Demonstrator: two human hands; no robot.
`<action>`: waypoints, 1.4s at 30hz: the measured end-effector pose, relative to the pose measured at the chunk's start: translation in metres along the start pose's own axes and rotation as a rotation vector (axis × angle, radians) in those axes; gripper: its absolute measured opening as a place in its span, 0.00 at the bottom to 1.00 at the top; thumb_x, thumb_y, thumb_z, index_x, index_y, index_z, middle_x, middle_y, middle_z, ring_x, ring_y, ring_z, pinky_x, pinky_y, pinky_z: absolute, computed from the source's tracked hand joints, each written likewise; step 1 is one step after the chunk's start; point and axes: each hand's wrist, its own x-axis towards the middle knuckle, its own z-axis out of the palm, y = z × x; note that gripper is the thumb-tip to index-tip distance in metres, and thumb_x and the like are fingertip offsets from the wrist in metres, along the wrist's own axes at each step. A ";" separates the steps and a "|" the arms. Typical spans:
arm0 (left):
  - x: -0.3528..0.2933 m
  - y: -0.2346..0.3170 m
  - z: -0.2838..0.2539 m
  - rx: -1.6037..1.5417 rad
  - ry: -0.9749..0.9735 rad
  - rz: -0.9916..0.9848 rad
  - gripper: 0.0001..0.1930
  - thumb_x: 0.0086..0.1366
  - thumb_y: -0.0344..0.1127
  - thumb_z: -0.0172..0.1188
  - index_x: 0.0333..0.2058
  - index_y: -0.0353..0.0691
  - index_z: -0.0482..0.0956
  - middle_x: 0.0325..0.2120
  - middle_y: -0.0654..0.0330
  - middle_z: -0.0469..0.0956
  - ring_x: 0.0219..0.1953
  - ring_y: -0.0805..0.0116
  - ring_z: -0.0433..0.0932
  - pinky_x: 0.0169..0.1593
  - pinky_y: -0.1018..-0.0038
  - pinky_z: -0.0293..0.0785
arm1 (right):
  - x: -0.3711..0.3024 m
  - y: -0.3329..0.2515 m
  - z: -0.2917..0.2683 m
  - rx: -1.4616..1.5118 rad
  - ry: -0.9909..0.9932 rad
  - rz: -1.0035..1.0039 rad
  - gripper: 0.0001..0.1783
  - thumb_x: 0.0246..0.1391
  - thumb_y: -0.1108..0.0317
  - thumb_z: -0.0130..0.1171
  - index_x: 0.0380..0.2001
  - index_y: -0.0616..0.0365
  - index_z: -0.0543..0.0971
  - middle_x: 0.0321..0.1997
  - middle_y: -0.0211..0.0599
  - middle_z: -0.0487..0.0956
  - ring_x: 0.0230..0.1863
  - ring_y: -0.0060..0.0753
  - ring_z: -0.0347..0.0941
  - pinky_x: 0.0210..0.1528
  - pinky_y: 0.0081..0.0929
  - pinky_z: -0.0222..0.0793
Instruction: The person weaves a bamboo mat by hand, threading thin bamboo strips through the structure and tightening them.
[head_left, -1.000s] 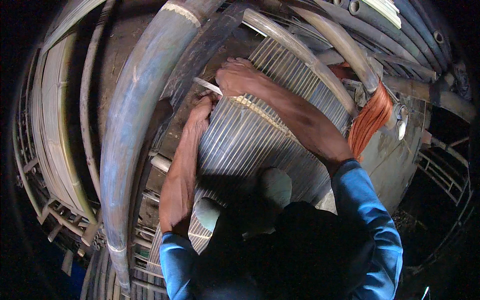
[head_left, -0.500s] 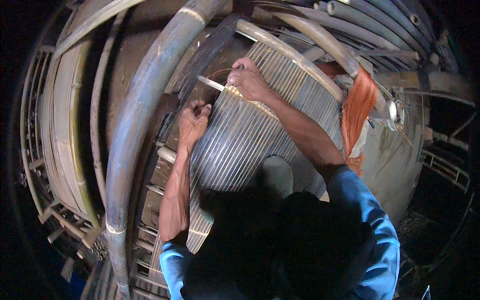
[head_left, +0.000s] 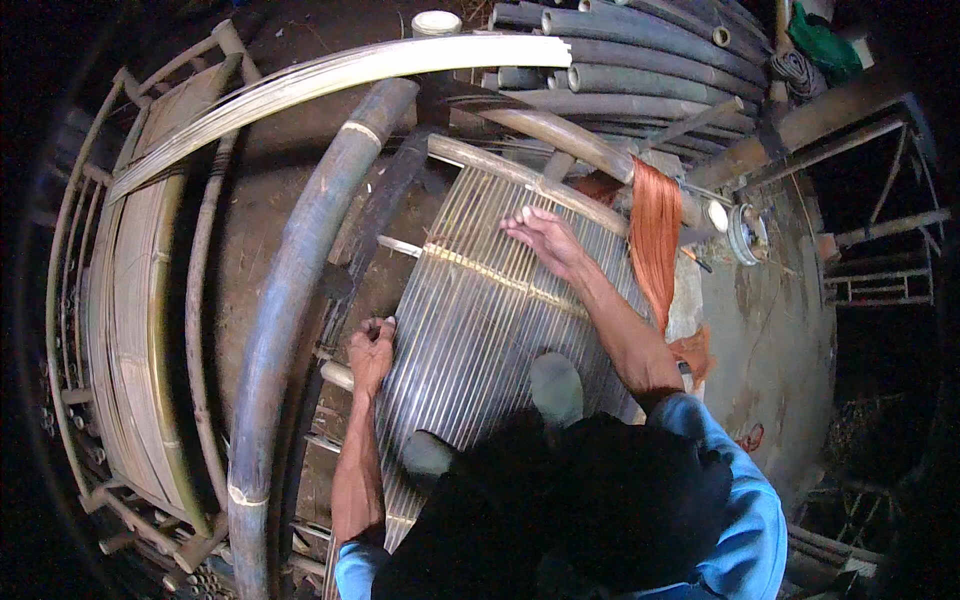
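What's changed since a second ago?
Your right hand has left the pale rod end and moved rightward over the slatted panel. Your left hand has come nearer you along the panel's left edge. The rod end still juts out; the orange strands still hang.

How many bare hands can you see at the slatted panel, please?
2: the left hand is by the left edge of the slatted panel, and the right hand is over its slats toward the far end. Neither is hidden.
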 end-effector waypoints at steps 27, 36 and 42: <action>-0.049 0.095 0.022 0.253 0.110 0.790 0.10 0.53 0.34 0.69 0.33 0.38 0.80 0.32 0.51 0.78 0.39 0.49 0.74 0.50 0.57 0.67 | -0.083 -0.204 0.071 0.380 -0.410 -0.444 0.21 0.66 0.55 0.55 0.49 0.64 0.75 0.19 0.18 0.67 0.21 0.11 0.66 0.32 0.20 0.70; -0.012 0.051 -0.017 0.223 0.130 0.584 0.08 0.56 0.32 0.66 0.30 0.33 0.78 0.26 0.48 0.75 0.32 0.49 0.75 0.39 0.57 0.71 | -0.216 -0.393 -0.174 0.048 -0.001 -0.764 0.28 0.70 0.62 0.47 0.65 0.69 0.64 0.56 0.43 0.76 0.43 0.28 0.72 0.42 0.27 0.71; 0.021 0.044 0.017 0.101 0.050 0.283 0.12 0.59 0.36 0.64 0.36 0.32 0.80 0.27 0.48 0.79 0.33 0.54 0.78 0.42 0.61 0.74 | -0.259 -0.357 -0.296 -1.866 1.009 -0.299 0.31 0.54 0.61 0.70 0.55 0.71 0.74 0.54 0.49 0.80 0.49 0.46 0.79 0.52 0.37 0.74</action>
